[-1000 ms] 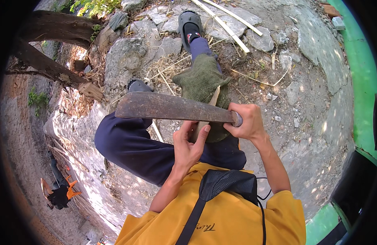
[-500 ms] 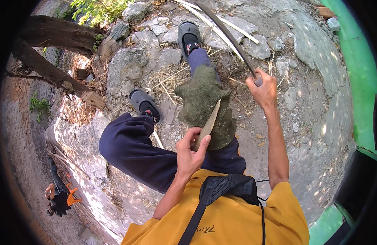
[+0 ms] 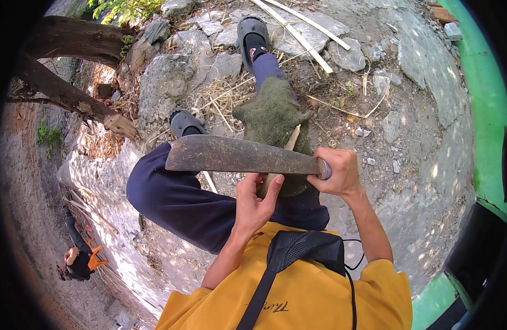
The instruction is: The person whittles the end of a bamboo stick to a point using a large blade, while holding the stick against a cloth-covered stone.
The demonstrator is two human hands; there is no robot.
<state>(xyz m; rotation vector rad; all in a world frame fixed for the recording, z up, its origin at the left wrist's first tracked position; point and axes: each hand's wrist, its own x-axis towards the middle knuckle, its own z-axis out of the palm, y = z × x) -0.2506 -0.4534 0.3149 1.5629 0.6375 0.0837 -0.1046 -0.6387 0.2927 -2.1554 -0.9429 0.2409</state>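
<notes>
My right hand [image 3: 338,171] is closed round the handle of a machete [image 3: 237,155] with a broad, rust-stained blade. The blade lies level across my view, pointing left, above my thigh. Under it, my left hand [image 3: 255,201] pinches a pointed piece of wood [image 3: 292,137] between thumb and fingers. The blade covers the middle of the wood; its tip shows beyond the far edge. Whether blade and wood touch, I cannot tell. A dark green cloth [image 3: 272,113] is draped over my outstretched right leg, beneath the wood.
Pale split strips [image 3: 300,33] lie on the stony ground beyond my foot. Dry shavings [image 3: 226,102] are scattered between my shoes. Dark wooden beams [image 3: 72,102] stand at the left. A person [image 3: 77,258] is at the far lower left. A green wall [image 3: 487,110] runs along the right.
My right hand has come down and inward, swinging the machete from upright at the upper right to level across the wood. My left hand keeps its pinch on the wood.
</notes>
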